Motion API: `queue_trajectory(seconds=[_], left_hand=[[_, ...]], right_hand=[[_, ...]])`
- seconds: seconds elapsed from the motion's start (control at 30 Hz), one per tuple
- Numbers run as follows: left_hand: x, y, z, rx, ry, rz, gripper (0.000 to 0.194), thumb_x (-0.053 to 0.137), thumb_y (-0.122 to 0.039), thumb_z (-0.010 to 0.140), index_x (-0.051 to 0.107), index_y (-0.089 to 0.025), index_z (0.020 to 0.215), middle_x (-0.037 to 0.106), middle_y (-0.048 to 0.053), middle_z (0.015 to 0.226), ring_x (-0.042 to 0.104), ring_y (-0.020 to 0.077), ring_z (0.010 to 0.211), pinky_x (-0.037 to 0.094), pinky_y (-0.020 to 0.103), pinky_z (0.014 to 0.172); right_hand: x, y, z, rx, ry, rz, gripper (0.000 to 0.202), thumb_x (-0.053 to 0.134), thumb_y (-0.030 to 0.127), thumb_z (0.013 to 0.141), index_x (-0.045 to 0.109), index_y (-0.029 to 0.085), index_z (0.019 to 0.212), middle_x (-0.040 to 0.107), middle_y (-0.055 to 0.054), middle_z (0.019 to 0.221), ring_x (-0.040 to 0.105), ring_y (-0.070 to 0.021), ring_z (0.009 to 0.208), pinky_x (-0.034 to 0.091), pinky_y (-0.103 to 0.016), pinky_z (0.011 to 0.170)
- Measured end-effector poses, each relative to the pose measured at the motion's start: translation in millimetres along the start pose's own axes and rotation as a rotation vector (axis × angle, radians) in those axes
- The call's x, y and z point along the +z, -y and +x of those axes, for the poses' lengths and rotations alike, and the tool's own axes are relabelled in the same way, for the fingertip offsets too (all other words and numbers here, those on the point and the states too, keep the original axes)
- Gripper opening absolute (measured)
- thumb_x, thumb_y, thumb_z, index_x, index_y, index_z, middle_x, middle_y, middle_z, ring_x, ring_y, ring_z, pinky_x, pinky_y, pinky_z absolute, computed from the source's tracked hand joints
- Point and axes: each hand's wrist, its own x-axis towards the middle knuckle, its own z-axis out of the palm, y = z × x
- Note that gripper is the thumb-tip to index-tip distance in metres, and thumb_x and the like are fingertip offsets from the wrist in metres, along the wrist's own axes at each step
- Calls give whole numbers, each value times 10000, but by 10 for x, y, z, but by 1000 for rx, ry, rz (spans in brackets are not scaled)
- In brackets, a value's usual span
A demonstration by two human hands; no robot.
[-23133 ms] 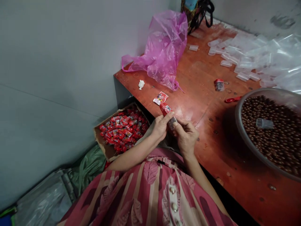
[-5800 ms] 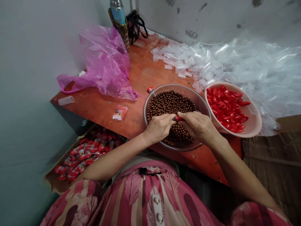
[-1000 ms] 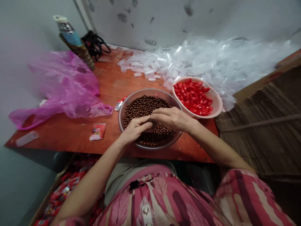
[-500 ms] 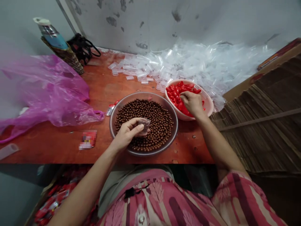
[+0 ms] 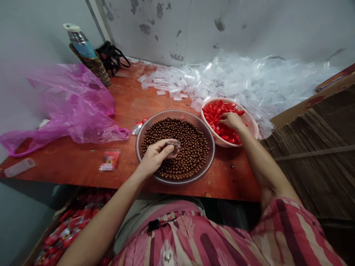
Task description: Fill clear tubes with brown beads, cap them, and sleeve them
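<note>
My left hand point(image 5: 156, 155) is closed around a small clear plastic container point(image 5: 174, 148), thumb on top. It is held over a metal bowl point(image 5: 210, 162) full of shiny brown balls point(image 5: 188, 147). What the container has inside is hard to make out. To the right of the bowl, my right hand point(image 5: 233, 121) dips its fingers among red plastic pieces point(image 5: 215, 111) in a pink basket point(image 5: 253, 129). Its fingers are drawn together, and the tips are partly hidden, so whatever they pinch does not show.
Clear plastic containers point(image 5: 233, 77) are heaped along the wall. At left are a purple plastic bag point(image 5: 74, 99), a blue flask point(image 5: 83, 47), a clear tube point(image 5: 20, 167) and a red packet point(image 5: 110, 160). Stacked cardboard point(image 5: 318, 136) borders the right; red packets point(image 5: 69, 229) lie below.
The head view has shifted, so the table's things appear farther right. My right hand remains at the basket, fingers among the red pieces. My left hand still holds the container over the bowl.
</note>
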Motion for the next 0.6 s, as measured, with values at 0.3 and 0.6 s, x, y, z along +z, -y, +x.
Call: queue_trajectory(seconds=[0.3, 0.6], left_hand=[[6, 29, -27, 136, 10, 217, 370, 608, -417, 833, 666, -177, 1108, 688, 77, 1113, 647, 195, 970, 567, 289, 797], [10, 20, -45, 272, 1, 408, 339, 542, -384, 879, 667, -204, 1137, 711, 39, 1085, 664, 183, 937, 517, 286, 863]], right_hand=[[-265, 84, -448, 71, -342, -52, 247, 524, 229, 842, 681, 164, 1021, 696, -206, 1030, 630, -297, 936, 430, -386, 799], [-380, 1103, -973, -576, -287, 635, 215, 651, 329, 823, 688, 294, 1031, 707, -27, 923, 657, -254, 823, 521, -402, 752]])
